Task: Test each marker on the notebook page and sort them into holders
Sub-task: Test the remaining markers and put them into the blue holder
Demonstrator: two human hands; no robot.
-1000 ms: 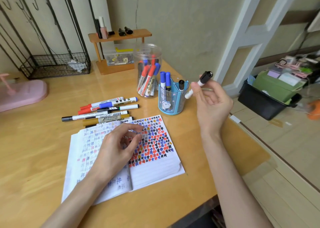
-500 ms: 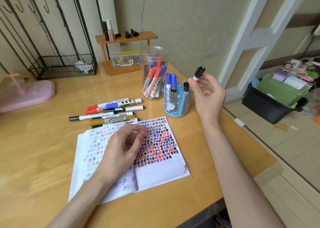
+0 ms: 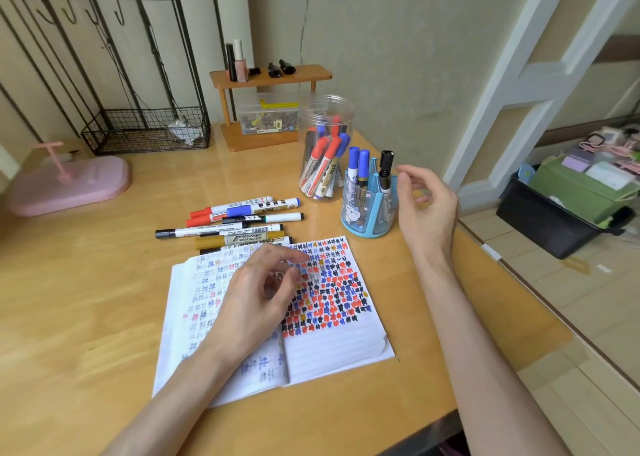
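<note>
Shows the sorting half of one test-and-sort cycle, judged to be at or near its end. Right hand (image 3: 426, 206) just beside the blue holder (image 3: 360, 218), fingers loosely curled and apart, gripping nothing. Black-capped marker (image 3: 386, 159) upright in that holder, cap up, near two blue-capped ones, clear of the hand.

Left hand (image 3: 263, 293) resting on the open notebook (image 3: 332, 341) near its fold, fingers relaxed and slightly bent, pinching nothing, beside a page crowded with red, blue and black test marks.

Clear jar (image 3: 325, 116) behind the holder, carrying red- and blue-capped markers. Row of loose markers (image 3: 242, 223), presumably untested, lying on the table (image 3: 86, 299) just past the notebook's far edge.

Calls next, by judgement, for a reach to that row, a grip on one marker, uncapping, and a stroke on a bare patch of page.
</note>
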